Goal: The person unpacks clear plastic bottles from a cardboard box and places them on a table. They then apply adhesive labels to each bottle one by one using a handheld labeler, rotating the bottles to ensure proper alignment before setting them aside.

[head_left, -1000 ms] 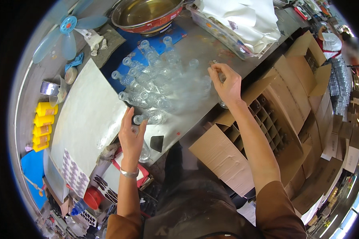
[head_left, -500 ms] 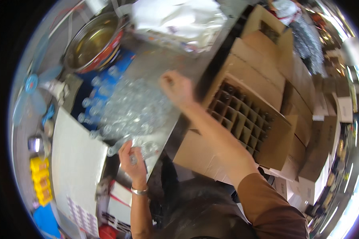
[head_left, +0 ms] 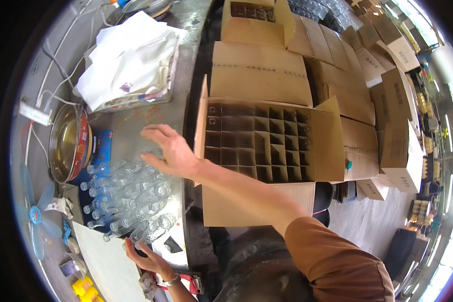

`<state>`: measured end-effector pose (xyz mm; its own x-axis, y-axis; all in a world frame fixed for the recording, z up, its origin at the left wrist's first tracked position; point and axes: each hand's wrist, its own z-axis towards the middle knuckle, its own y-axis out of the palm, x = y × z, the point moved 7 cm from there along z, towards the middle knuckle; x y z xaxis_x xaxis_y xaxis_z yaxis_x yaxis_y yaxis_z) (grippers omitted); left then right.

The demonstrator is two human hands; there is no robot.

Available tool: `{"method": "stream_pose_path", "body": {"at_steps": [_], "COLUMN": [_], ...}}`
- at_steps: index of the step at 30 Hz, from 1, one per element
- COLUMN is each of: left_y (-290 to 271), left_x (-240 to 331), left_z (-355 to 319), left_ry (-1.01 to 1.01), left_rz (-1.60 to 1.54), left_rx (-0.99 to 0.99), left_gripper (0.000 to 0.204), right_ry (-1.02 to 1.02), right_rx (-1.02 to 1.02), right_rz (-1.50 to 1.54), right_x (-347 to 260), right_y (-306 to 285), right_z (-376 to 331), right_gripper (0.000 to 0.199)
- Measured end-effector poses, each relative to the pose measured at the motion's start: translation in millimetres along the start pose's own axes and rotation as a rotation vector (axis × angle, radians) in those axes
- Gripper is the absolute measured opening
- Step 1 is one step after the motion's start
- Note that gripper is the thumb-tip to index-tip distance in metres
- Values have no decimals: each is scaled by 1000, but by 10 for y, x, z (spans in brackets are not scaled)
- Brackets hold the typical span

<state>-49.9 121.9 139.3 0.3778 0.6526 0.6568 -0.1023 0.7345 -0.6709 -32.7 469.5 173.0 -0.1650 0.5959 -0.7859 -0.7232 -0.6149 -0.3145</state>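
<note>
Clear glass bottles [head_left: 133,189] lie side by side in a packed group on the metal table, their necks toward the left. Over the far right corner of the group is my right hand [head_left: 171,151], fingers and thumb spread with nothing in the grasp. My left hand [head_left: 148,259] is at the near end of the bottles, fingers apart and a little curled, beside the nearest bottle. To the right of the table stands an open cardboard box [head_left: 267,194] with a grid of dividers [head_left: 254,143]. A few bottles show in its far left and right cells; many cells look dark.
White paper sheets [head_left: 126,60] fill a tray at the back of the table. A round metal basin [head_left: 68,143] and a blue fan [head_left: 35,215] are at the left. More cardboard boxes [head_left: 261,70] stand beyond and right of the open one.
The view has turned, so the open box now sits nearer the middle. My right hand has opened from a curled shape, and my left hand has come away from the bottle at its fingers.
</note>
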Motion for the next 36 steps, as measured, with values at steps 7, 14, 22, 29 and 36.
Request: {"method": "stream_pose_path", "body": {"at_steps": [7, 14, 22, 29, 36], "left_y": [611, 2283, 4447, 5404, 5585], "left_x": [1574, 2358, 1656, 1148, 947], "left_z": [-509, -1024, -510, -402, -271], "left_ry": [362, 220, 242, 258, 321], "left_rz": [-185, -385, -59, 201, 29], "left_rx": [-338, -792, -787, -758, -631], "left_gripper": [35, 44, 59, 49, 25], "right_ry": [316, 1170, 981, 1018, 756], "right_rx": [232, 180, 136, 103, 484], "right_rz": [-437, -989, -826, -753, -489], "right_x": [670, 1899, 2672, 3014, 2272], "right_y": [-2137, -4203, -4216, -4121, -4404], "right_z": [-1037, -3180, -3597, -3713, -3125], "right_gripper": [43, 53, 49, 44, 32]}}
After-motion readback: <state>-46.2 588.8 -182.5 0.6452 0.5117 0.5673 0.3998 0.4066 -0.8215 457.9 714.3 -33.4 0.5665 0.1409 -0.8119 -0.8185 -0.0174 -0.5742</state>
